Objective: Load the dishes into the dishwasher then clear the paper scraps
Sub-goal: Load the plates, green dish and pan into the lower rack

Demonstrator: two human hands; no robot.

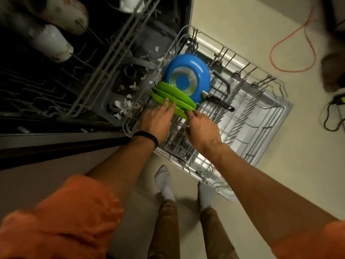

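— Where are the plates sitting?

— The green plates [173, 96] are standing on edge in the rack [268, 79], at its corner nearest the dishwasher [149, 40] tub. The rack is sitting pulled out over the open door [286, 107].

— And the pan?

— The blue pan [186, 71] is leaning bottom-out just behind the plates and touching them. Its black handle is pointing out across the rack.

— What is the left grip doing?

— The left grip [155, 120] is reaching in from the near side. Its fingers [166, 105] are lying straight and slightly spread on the nearest plate, curling round nothing. A black band [147, 136] is sitting on that wrist.

— And the right grip?

— The right grip [201, 126] is resting at the right end of the same plate, with its fingers curled and one fingertip [190, 114] touching the rim. The thumb is hiding under the hand, so I cannot tell whether it is pinching the plate or only touching it.

— Where are the scraps lying?

— White scraps [121, 107] are lying on the tub floor, just left of the rack and below the upper rack [104, 58]. A few more are sitting near the rack's far left corner.

— Is anything sitting in the upper rack?

— White cups [56, 43] are lying tilted in it, too blurred to describe further.
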